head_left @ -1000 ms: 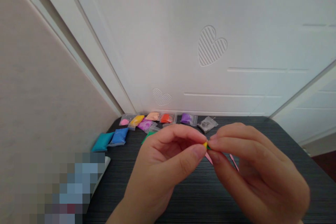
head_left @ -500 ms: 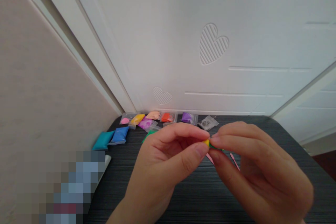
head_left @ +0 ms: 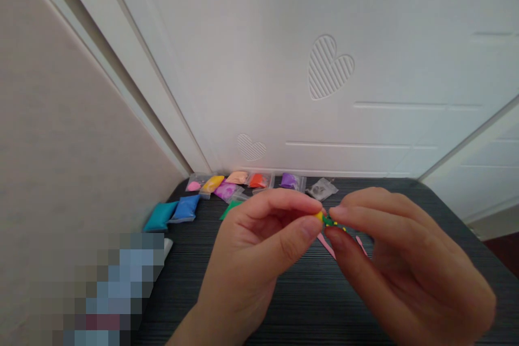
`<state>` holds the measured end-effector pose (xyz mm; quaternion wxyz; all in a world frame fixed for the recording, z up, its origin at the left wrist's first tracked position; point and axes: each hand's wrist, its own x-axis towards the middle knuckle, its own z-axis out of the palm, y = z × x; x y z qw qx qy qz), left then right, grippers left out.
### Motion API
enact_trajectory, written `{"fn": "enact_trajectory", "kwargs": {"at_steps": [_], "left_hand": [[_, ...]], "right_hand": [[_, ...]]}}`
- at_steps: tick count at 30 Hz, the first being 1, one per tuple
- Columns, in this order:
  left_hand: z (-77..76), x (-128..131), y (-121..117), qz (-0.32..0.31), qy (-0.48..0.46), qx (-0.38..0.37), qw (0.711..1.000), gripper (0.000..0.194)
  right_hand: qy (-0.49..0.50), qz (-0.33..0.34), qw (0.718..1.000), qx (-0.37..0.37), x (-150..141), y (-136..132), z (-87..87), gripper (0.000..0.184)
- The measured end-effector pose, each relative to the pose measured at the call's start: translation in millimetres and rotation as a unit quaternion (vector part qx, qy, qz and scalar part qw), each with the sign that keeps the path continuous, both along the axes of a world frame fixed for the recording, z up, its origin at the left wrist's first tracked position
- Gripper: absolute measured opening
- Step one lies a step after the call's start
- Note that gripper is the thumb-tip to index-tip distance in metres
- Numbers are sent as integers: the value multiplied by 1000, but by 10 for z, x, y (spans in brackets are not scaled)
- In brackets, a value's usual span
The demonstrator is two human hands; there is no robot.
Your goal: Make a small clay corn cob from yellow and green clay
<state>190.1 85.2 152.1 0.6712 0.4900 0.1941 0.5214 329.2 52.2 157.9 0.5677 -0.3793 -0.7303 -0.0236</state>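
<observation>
My left hand [head_left: 255, 251] is closed in a pinch, its thumb and index finger on the yellow end [head_left: 319, 217] of a small clay piece. Joined to that end is a green part [head_left: 329, 221] with yellow dots. My right hand [head_left: 417, 265] has its thumb and fingertips closed about this green part, and some of it shows between them. The piece is held above the dark table, and its full shape is partly hidden by the fingers. Below the hands lie slim pink sticks [head_left: 326, 245], partly covered.
Clear bags of coloured clay line the table's back: yellow [head_left: 212, 184], orange [head_left: 258, 180], purple [head_left: 290, 181] and others. A teal packet [head_left: 160, 217] and a blue packet [head_left: 185, 208] lie at left. A grey-looking bag [head_left: 322, 189] sits behind my hands. A white panel [head_left: 284, 92] rises behind the table.
My right fingertips have shifted slightly right and parted a little, so more of the green part with yellow dots shows. My left hand keeps its pinch on the yellow end.
</observation>
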Motion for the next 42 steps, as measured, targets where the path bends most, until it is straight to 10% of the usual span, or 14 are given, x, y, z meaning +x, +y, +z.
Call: {"fn": "enact_trajectory", "kwargs": {"at_steps": [28,42], "left_hand": [[44,29,-9,-1,-11,42,999,20],[78,52,-11,61,33,56,996,18]], "right_hand": [[62,51,997,-15,0,-7,-11,43],[-9,-32,999,-30,25,-1,8,29]]}}
